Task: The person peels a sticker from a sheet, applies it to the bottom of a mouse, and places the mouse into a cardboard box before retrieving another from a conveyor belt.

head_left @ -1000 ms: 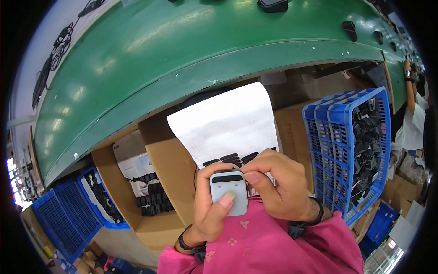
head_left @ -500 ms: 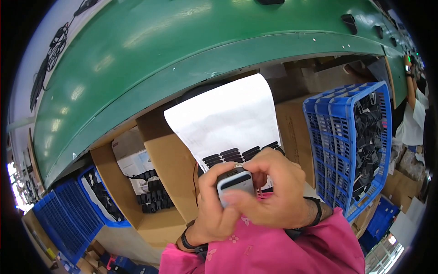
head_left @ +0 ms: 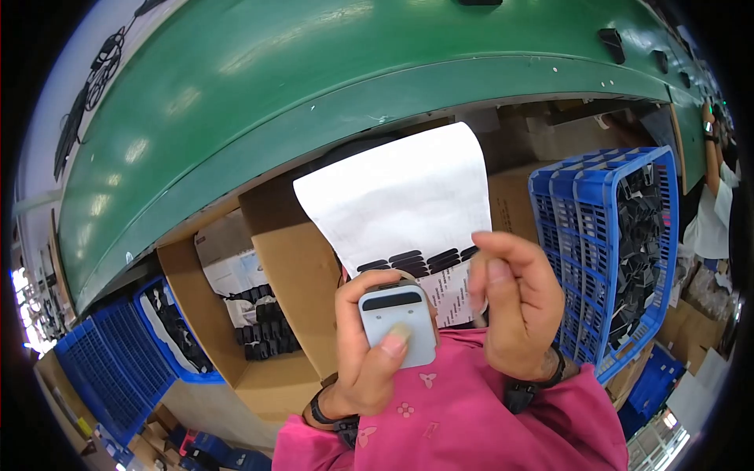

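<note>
My left hand (head_left: 369,353) grips a small pale grey device (head_left: 397,322) with a dark strip along its top, my thumb lying across its front. My right hand (head_left: 518,310) is raised just to the right of the device, fingers curled and pinched together, with a thin pale sliver barely visible at the fingertips. Behind both hands lies a white sheet (head_left: 404,200) carrying rows of small black stickers (head_left: 416,259) near its lower edge. Pink sleeves cover both forearms.
A green conveyor belt (head_left: 314,86) curves across the top. An open cardboard box (head_left: 236,314) of black parts sits at left, with blue crates (head_left: 118,361) beyond it. A blue crate (head_left: 605,235) of black parts stands at right. Another person's arm (head_left: 711,149) shows far right.
My right hand has lifted off the device's front and drawn away to the right. The device's face is uncovered again, still held by my left hand.
</note>
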The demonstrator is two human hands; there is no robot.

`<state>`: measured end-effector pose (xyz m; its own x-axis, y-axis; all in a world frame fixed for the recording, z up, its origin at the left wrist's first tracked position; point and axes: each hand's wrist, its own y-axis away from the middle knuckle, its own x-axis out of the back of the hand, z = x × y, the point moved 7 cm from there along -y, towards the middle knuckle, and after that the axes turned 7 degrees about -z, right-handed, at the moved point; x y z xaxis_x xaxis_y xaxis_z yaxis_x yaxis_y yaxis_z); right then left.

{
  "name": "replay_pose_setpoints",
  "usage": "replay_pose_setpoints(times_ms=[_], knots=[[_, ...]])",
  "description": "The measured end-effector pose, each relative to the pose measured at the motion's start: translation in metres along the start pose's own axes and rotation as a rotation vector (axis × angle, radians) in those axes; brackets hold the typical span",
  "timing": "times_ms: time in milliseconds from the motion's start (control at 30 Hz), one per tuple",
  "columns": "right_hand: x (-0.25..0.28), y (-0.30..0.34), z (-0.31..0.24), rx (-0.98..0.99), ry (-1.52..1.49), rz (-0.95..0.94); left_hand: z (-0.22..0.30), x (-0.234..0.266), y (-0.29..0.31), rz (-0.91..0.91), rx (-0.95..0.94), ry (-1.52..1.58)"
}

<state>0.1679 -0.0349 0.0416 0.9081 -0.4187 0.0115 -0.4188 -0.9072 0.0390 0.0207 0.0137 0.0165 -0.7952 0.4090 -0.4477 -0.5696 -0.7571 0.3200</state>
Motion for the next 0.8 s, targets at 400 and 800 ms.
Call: replay_pose_setpoints(times_ms=[400, 800], knots=[[-0.016, 0.018, 0.016, -0.224, -0.017, -0.631, 0.005, 0.008, 0.006, -0.388, -0.206, -0.317], [0.019, 0.015, 0.034, 0.002, 0.377, -0.178, -0.029, 0.010, -0.039, -0.408, 0.192, 0.389]])
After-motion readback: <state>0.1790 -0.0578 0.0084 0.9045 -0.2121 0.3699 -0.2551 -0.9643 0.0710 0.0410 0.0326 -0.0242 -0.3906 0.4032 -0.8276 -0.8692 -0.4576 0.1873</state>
